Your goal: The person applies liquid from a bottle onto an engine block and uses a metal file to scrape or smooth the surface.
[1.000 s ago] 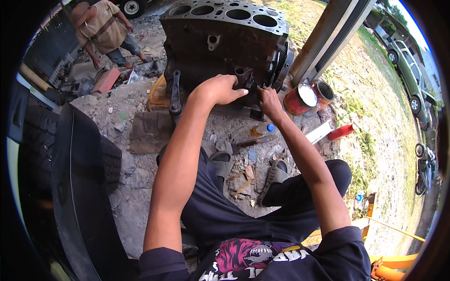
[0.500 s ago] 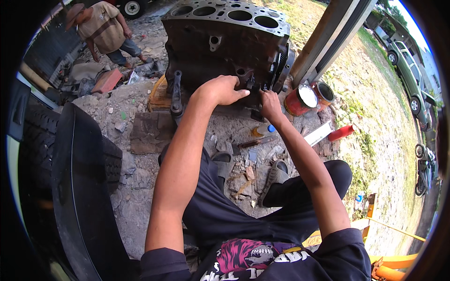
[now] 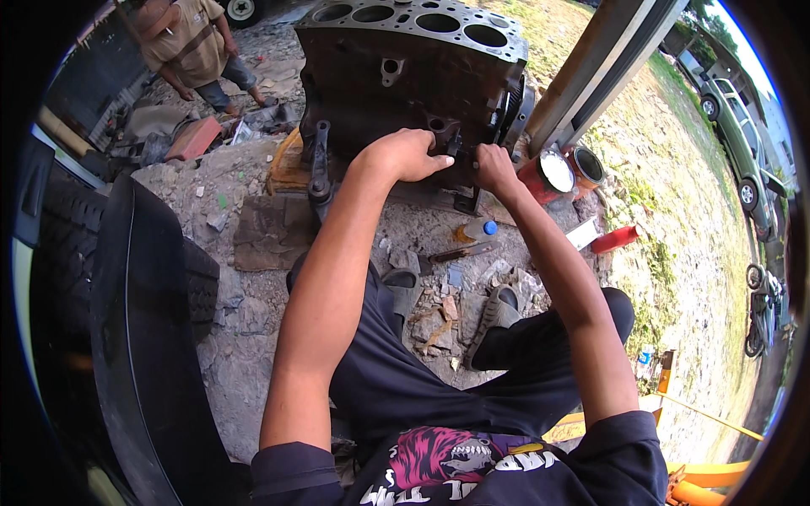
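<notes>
A dark metal engine block (image 3: 354, 84) with several open bores on top stands before me. My left hand (image 3: 409, 156) rests at its lower face beside a dark bracket, fingers bent, thumb pointing right; what it grips is hidden. My right hand (image 3: 494, 169), just to the right, has curled fingers closed on something small at the block that I cannot make out. An upright metal linkage (image 3: 320, 173) stands left of my hands.
Another person (image 3: 194, 51) stands at upper left. A black tyre (image 3: 200, 291) is left; a post (image 3: 582, 67), paint cans (image 3: 540, 185), red bottle (image 3: 614, 240) and small bottle (image 3: 472, 231) are right. Parked car (image 3: 730, 139) lies beyond. Rubble covers the ground.
My right hand has moved up and slightly right, its fingers curled more. The block appears a little higher and further right in view. The other person's arms and stance have shifted slightly.
</notes>
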Available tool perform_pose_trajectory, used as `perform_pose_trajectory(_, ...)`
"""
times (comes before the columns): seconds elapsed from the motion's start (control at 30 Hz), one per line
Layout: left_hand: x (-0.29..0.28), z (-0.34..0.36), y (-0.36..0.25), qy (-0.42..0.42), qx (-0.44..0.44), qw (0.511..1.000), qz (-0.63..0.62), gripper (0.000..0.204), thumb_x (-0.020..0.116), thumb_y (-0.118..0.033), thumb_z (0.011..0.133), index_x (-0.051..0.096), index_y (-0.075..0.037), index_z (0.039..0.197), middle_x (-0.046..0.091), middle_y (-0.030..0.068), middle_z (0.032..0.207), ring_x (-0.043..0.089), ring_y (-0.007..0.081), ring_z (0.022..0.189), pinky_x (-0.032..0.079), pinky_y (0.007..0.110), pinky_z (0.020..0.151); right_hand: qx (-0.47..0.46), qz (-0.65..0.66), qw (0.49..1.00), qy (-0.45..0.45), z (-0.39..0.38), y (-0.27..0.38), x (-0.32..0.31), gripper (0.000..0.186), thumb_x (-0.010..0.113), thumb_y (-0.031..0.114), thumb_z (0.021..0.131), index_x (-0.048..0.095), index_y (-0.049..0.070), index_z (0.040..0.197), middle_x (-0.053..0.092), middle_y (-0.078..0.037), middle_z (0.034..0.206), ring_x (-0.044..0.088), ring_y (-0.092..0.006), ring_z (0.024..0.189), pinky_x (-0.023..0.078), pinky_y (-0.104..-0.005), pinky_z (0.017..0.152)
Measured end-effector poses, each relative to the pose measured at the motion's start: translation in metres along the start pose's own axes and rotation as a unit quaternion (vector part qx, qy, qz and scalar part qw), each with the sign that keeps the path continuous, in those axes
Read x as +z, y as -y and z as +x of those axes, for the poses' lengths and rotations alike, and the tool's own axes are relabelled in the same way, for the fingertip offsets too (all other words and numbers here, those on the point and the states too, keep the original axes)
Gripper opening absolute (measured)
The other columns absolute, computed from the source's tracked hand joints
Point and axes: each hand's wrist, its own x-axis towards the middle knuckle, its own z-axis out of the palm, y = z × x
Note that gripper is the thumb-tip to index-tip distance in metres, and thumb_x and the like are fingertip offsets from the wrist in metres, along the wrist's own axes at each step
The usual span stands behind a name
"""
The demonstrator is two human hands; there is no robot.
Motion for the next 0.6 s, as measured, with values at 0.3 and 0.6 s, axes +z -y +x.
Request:
perform_pose_trajectory(0.3, 0.002, 0.0, 0.002, 0.009, -0.003, 1.0, 0.0, 0.062, 0.062, -0.052, 0.089, 0.063, 0.002, 0.119, 0.066, 0.0223, 0.116, 0.064, 0.0354, 0.109, 0.049, 0.041, 0.095, -0.115, -0.086, 0.989, 0.041, -0.003, -0.019, -0.023, 0.016, 0.064, 0.022, 0.079, 0.064, 0.006, 0.077, 0.066, -0.016, 0.078, 0.064, -0.0325, 0.084, 0.048, -0.0438, 0.076)
perform_pose_trajectory(0.6, 0.006, 0.002, -0.001, 0.006, 0.0, 1.0, 0.007, 0.061, 0.063, -0.05, 0.089, 0.063, 0.002, 0.12, 0.066, 0.0231, 0.117, 0.063, 0.0363, 0.11, 0.049, 0.041, 0.096, -0.093, -0.217, 0.972, 0.001, -0.022, 0.006, 0.002, 0.023, 0.051, 0.019, 0.088, 0.067, 0.006, 0.08, 0.066, -0.012, 0.085, 0.061, -0.0263, 0.09, 0.043, -0.038, 0.077)
